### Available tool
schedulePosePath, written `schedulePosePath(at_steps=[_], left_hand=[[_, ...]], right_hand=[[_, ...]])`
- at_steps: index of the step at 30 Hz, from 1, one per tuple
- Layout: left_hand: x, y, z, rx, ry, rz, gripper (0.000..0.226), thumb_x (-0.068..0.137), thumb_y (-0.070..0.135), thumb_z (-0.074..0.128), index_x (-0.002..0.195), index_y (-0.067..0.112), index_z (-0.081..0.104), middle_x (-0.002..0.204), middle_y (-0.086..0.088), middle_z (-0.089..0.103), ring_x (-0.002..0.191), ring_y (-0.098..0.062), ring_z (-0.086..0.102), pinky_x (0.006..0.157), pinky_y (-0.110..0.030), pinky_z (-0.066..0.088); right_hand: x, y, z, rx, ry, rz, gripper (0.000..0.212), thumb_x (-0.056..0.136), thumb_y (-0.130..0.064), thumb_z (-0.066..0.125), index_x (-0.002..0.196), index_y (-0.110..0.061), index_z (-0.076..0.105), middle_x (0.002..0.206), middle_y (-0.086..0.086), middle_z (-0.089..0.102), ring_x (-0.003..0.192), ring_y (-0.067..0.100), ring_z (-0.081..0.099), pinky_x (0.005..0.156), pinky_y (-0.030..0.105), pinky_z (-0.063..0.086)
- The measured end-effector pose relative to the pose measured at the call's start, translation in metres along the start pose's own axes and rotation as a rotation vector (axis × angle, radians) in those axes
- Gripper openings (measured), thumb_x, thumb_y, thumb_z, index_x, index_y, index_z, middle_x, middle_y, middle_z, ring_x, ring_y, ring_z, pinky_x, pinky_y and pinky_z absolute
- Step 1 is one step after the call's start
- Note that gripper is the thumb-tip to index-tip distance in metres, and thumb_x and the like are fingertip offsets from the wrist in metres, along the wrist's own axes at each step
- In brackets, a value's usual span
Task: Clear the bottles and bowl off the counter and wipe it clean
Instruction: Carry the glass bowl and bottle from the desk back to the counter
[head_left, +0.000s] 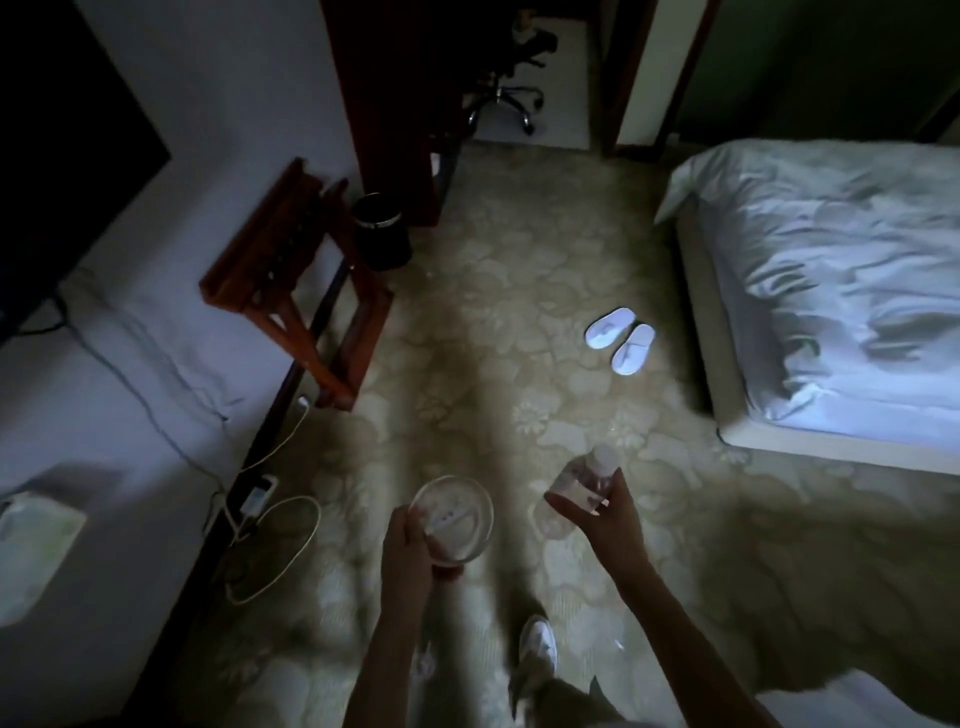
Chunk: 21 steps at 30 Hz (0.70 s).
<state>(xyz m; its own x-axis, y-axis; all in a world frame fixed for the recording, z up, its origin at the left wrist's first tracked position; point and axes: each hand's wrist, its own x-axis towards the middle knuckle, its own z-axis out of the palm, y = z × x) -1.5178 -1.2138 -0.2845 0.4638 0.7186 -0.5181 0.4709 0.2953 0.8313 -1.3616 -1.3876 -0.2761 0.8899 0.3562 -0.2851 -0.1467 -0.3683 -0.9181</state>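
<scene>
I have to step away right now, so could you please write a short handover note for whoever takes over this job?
Left hand: grips the clear bowl by its near rim, carried above the carpet.
Right hand: holds a clear plastic bottle, cap pointing away.
Done: this bowl and this bottle are off the counter, in hand.
Left: set them down somewhere; a black waste bin stands ahead by the wooden rack. The counter is not in view, so check it for any remaining bottles, then wipe it.
</scene>
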Motion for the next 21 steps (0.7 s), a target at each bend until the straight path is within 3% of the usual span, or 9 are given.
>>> schedulePosePath(at_steps=[4, 8, 12, 15, 18, 21], left_hand=[[0.053, 0.069, 0.061, 0.057, -0.033, 0.074, 0.027, 0.104, 0.029, 0.034, 0.11, 0.014, 0.055, 0.102, -0.018, 0.06, 0.071, -0.031, 0.066, 0.04, -0.028, 0.052], [0.123, 0.115, 0.096, 0.031, -0.064, 0.054, 0.026, 0.103, 0.03, 0.036, 0.108, 0.015, 0.057, 0.107, -0.018, 0.062, 0.085, -0.046, 0.066, 0.038, -0.028, 0.051], [0.205, 0.147, 0.128, 0.047, -0.041, -0.001, 0.025, 0.103, 0.031, 0.036, 0.1, 0.021, 0.058, 0.106, -0.025, 0.064, 0.087, -0.046, 0.067, 0.05, -0.035, 0.056], [0.28, 0.183, 0.154, 0.029, -0.081, -0.007, 0.025, 0.103, 0.029, 0.036, 0.094, 0.024, 0.059, 0.107, -0.03, 0.063, 0.089, -0.048, 0.066, 0.056, -0.04, 0.058], [0.358, 0.242, 0.18, 0.075, -0.111, -0.006, 0.028, 0.103, 0.033, 0.035, 0.106, 0.02, 0.06, 0.112, -0.027, 0.063, 0.091, -0.047, 0.066, 0.062, -0.051, 0.06], [0.429, 0.319, 0.202, 0.064, -0.152, 0.052, 0.036, 0.103, 0.032, 0.035, 0.127, 0.011, 0.052, 0.118, -0.017, 0.06, 0.093, -0.043, 0.067, 0.044, -0.034, 0.056]], right_hand=[[0.094, -0.036, -0.029, 0.047, 0.026, -0.008, 0.085, 0.055, -0.051, 0.088, 0.126, -0.022, 0.051, 0.116, -0.003, 0.067, 0.105, 0.016, 0.066, 0.09, 0.038, 0.056], [0.167, -0.054, -0.029, 0.079, 0.03, 0.001, 0.063, 0.064, -0.038, 0.087, 0.116, -0.025, 0.056, 0.109, -0.003, 0.069, 0.099, 0.013, 0.069, 0.083, 0.033, 0.057], [0.243, -0.052, -0.012, 0.042, -0.007, 0.044, 0.077, 0.054, -0.061, 0.083, 0.117, -0.025, 0.056, 0.108, -0.001, 0.069, 0.096, 0.015, 0.07, 0.083, 0.045, 0.06], [0.325, -0.067, -0.001, 0.025, -0.006, 0.039, 0.087, 0.049, -0.068, 0.081, 0.119, -0.024, 0.054, 0.111, -0.002, 0.069, 0.099, 0.014, 0.069, 0.086, 0.046, 0.058], [0.415, -0.108, 0.004, -0.001, 0.048, 0.023, 0.089, 0.046, -0.072, 0.079, 0.118, -0.025, 0.055, 0.111, -0.004, 0.069, 0.101, 0.013, 0.067, 0.09, 0.044, 0.057], [0.503, -0.17, 0.007, -0.016, 0.08, -0.024, 0.08, 0.053, -0.059, 0.084, 0.12, -0.026, 0.054, 0.11, -0.008, 0.068, 0.104, 0.009, 0.066, 0.086, 0.029, 0.054]])
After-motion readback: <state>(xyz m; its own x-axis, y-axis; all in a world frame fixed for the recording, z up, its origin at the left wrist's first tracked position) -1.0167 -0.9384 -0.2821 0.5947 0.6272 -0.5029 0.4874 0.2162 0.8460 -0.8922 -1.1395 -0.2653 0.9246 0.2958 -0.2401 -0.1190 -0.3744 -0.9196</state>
